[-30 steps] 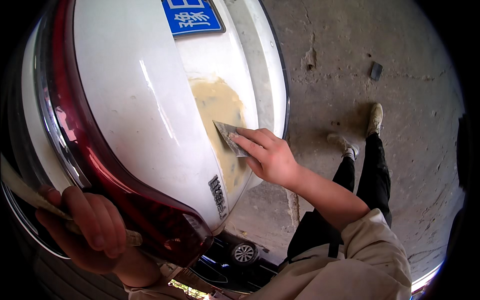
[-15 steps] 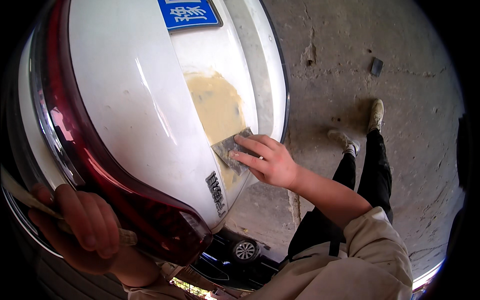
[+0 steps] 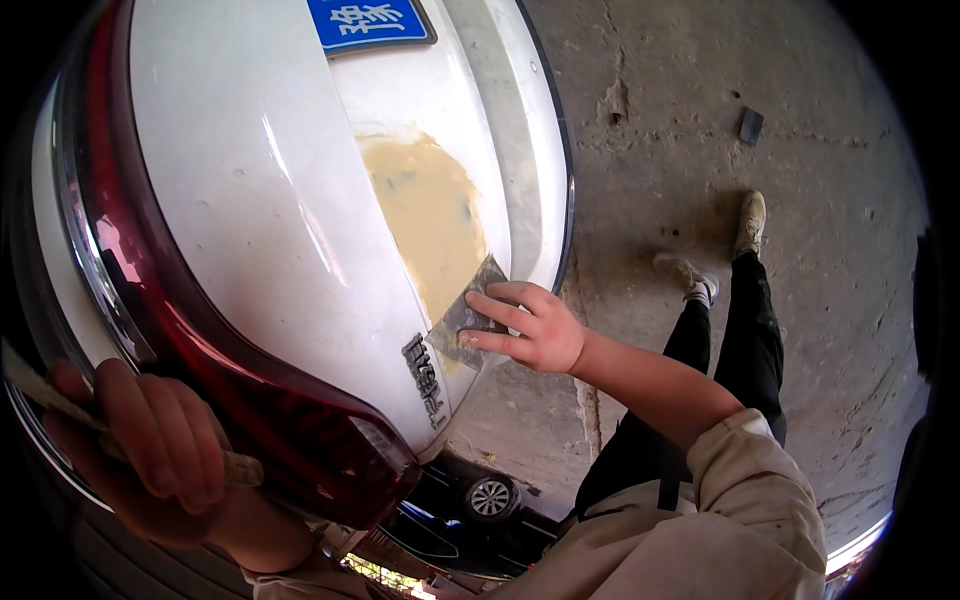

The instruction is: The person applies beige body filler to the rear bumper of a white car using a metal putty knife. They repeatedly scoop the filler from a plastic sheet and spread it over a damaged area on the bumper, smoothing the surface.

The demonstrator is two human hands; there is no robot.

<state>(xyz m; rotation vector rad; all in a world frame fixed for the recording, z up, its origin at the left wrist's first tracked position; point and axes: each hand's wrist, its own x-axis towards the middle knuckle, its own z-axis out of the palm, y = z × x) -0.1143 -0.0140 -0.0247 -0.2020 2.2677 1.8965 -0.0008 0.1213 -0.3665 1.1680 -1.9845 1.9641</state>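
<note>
A beige filler patch (image 3: 422, 215) lies on the white rear panel (image 3: 230, 160) of a car. My right hand (image 3: 525, 325) grips a thin, smeared metal scraper (image 3: 478, 284) with spread fingers on its face. The scraper rests on the patch's lower end, beside a raised chrome badge (image 3: 420, 380). My left hand (image 3: 160, 435), at lower left in front of the red tail light (image 3: 320, 400), is closed round a pale, putty-stained flat tool (image 3: 35, 385) with a stub (image 3: 245, 470) showing past the fingers; its full shape is hidden.
Above the patch is a blue licence plate (image 3: 370, 22), beside it the bumper edge (image 3: 540, 120). My legs and shoes (image 3: 750, 225) stand on cracked concrete floor (image 3: 830, 220), where a small dark slab (image 3: 751, 126) lies. A dark car's wheel (image 3: 490, 497) shows at the bottom.
My right hand has moved the scraper down along the patch toward its lower end, uncovering more smoothed filler. My left hand has shifted slightly left, still holding its tool.
</note>
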